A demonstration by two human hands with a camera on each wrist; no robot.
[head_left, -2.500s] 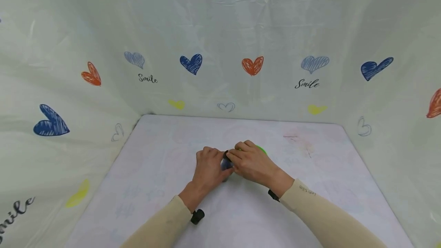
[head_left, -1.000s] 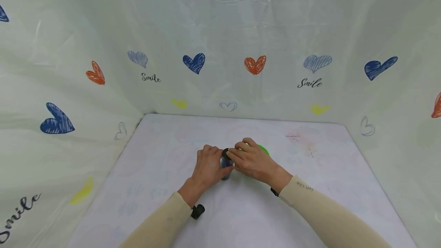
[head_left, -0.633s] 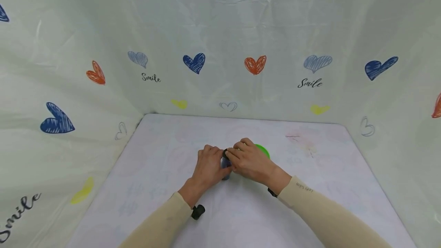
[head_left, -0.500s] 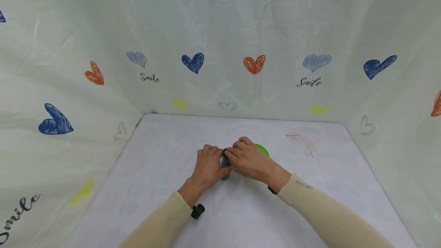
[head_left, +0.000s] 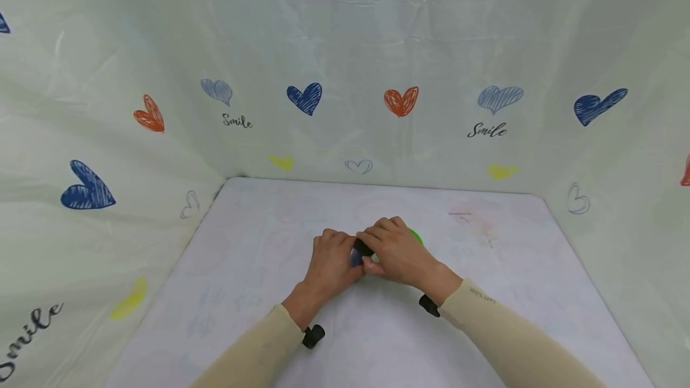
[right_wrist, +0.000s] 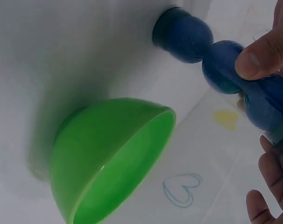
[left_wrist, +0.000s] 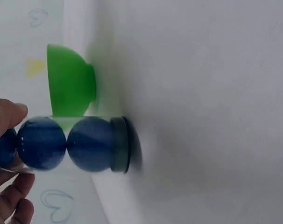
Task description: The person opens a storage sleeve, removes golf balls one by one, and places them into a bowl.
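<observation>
My left hand [head_left: 330, 263] grips the upper part of a clear tube [left_wrist: 57, 117] that holds several blue balls [left_wrist: 42, 143]. The tube's dark bottom cap [left_wrist: 119, 144] is down at the white table. At the top, my right hand [head_left: 396, 251] pinches a black lid [head_left: 363, 247], which leans to the right in the head view. Whether the lid is fully off the tube I cannot tell, as fingers cover part of it. Behind my right hand stands a green bowl [right_wrist: 92, 147], upright on the table; the head view shows only a sliver of its rim.
A white table [head_left: 259, 244] carries these things. Behind it and at its sides hangs a pale sheet [head_left: 345, 47] printed with hearts. Faint reddish marks [head_left: 469, 220] lie on the table at the back right.
The lid has tilted to the right and more of it shows. Both hands have shifted slightly to the right. Less of the green bowl is visible behind the right hand.
</observation>
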